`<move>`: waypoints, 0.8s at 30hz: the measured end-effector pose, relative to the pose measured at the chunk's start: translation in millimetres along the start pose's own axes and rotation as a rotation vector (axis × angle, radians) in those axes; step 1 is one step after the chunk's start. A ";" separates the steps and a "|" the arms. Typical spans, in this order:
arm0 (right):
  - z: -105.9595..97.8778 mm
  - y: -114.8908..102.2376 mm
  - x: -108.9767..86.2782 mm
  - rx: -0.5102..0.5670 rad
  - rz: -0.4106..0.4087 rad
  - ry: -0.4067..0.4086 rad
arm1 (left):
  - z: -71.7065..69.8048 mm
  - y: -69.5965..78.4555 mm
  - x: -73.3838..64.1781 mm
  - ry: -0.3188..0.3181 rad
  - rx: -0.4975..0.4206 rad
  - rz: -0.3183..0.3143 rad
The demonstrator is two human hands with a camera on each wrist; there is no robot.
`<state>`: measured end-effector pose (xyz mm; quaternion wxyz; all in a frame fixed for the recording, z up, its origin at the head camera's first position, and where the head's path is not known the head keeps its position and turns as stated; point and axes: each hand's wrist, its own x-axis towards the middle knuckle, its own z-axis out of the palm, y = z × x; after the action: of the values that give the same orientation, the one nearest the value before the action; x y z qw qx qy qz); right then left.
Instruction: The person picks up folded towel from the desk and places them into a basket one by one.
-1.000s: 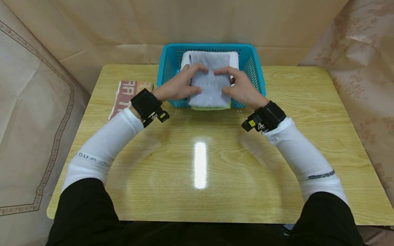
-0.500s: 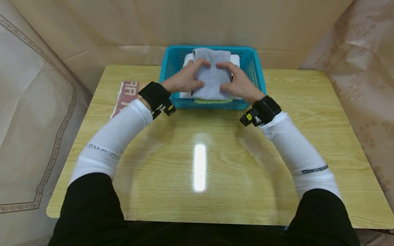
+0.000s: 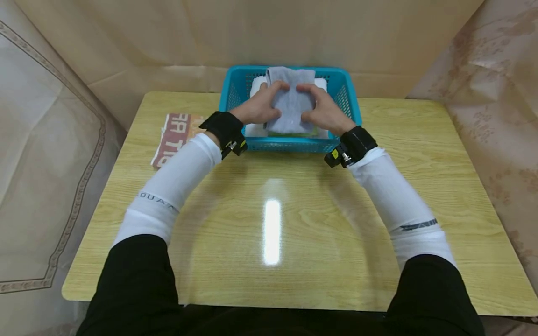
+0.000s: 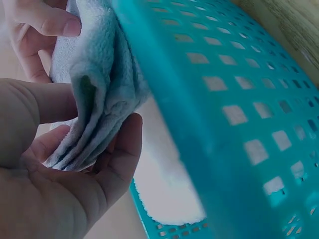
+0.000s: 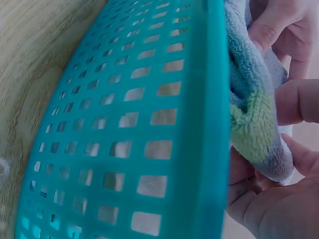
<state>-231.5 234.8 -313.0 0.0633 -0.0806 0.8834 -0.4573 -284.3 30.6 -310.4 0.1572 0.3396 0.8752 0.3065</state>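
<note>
A folded grey towel with a green edge sits between both hands in the blue plastic basket. My left hand grips its left side; in the left wrist view, the thumb and fingers pinch the layered folds of the grey towel. On the right side, my right hand grips the same towel. The right wrist view shows its fingers under a corner with a green patch. Beneath lies a white towel, partly hidden.
A folded red and orange cloth with pale lettering lies on the wooden table, left of the basket. A beige curtain hangs right behind the basket.
The grey towel has moved back and down with both hands. Its near edge, earlier over the basket's front rim, now lies inside it. More of the white towel shows at the front.
</note>
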 end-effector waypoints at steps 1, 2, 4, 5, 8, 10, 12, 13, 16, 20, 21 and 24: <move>0.1 1.0 0.7 -0.001 0.001 0.000 | 1.0 -0.1 1.3 -0.001 0.005 -0.002; 0.3 2.3 1.4 -0.004 0.005 -0.001 | 1.9 -0.1 2.2 -0.004 0.009 -0.006; 0.6 4.7 3.1 -0.014 0.008 -0.002 | 3.7 -0.5 4.6 -0.010 0.019 -0.016; 0.9 5.5 3.5 -0.021 0.010 -0.003 | 4.5 -0.8 5.7 -0.011 0.024 -0.019; 1.6 8.4 4.7 -0.042 0.008 -0.010 | 7.9 -2.5 8.1 -0.015 0.022 -0.030; 2.5 10.2 5.0 -0.045 0.001 -0.012 | 10.2 -3.7 9.5 -0.020 0.022 -0.039; 3.3 12.3 5.2 -0.047 -0.002 -0.017 | 12.7 -5.4 10.2 -0.021 0.019 -0.045; 4.0 13.0 5.2 -0.047 0.001 -0.018 | 13.7 -6.2 10.5 -0.022 0.020 -0.050; 5.5 15.4 4.6 -0.046 0.018 -0.020 | 16.4 -8.6 11.0 -0.021 0.017 -0.049; 6.0 16.9 3.2 -0.062 0.046 -0.022 | 19.4 -10.2 11.3 -0.018 0.022 -0.049; 6.4 17.3 3.2 -0.063 0.051 -0.024 | 20.1 -10.9 11.0 -0.016 0.021 -0.053; 7.6 18.7 2.8 -0.072 0.065 -0.037 | 22.3 -13.6 10.2 -0.013 0.011 -0.073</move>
<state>-234.5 238.7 -332.8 0.0916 -0.0626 0.9001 -0.4214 -287.6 39.2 -336.8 0.1721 0.3105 0.8876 0.2934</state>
